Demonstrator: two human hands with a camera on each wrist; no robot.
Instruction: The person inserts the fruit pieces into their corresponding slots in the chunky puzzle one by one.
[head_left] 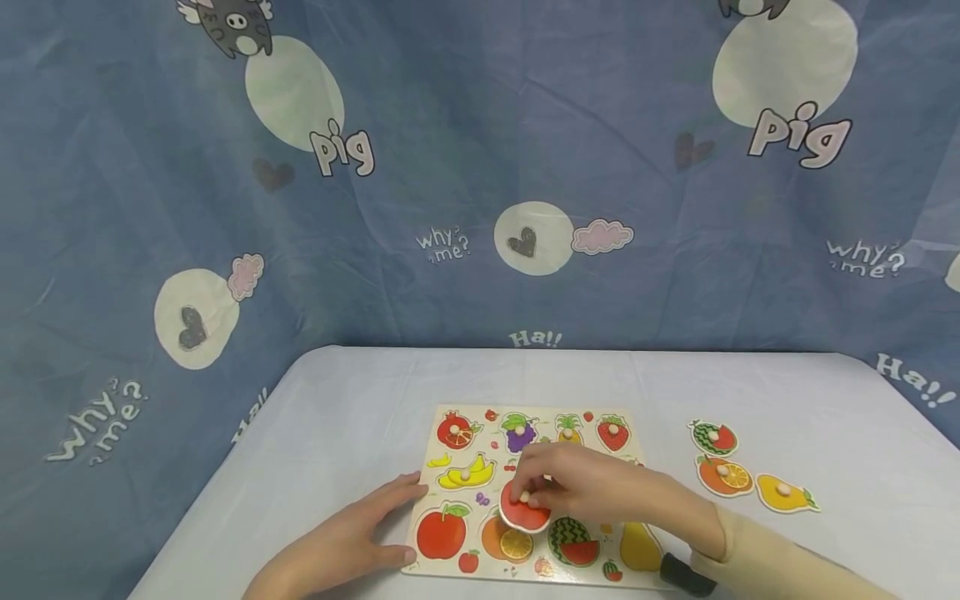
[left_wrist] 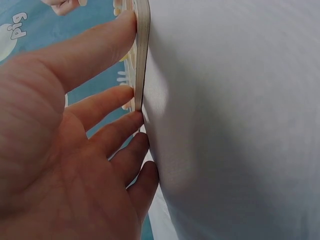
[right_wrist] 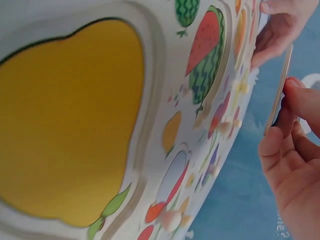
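Observation:
My right hand pinches a red fruit puzzle piece by its small knob. The piece is held tilted above the middle of a fruit puzzle board, and its thin edge shows in the right wrist view. Fingers of my left hand touch the board's left edge, with the thumb at the near left corner; in the left wrist view they look fairly straight. Knobbed pieces such as the bananas and strawberry sit in the board. The near row shows knobless pictures of an apple, orange, watermelon and pear.
Loose on the white cloth right of the board lie a watermelon piece, an orange piece and a pear piece. A blue printed curtain hangs behind the table. A black band is by the right wrist.

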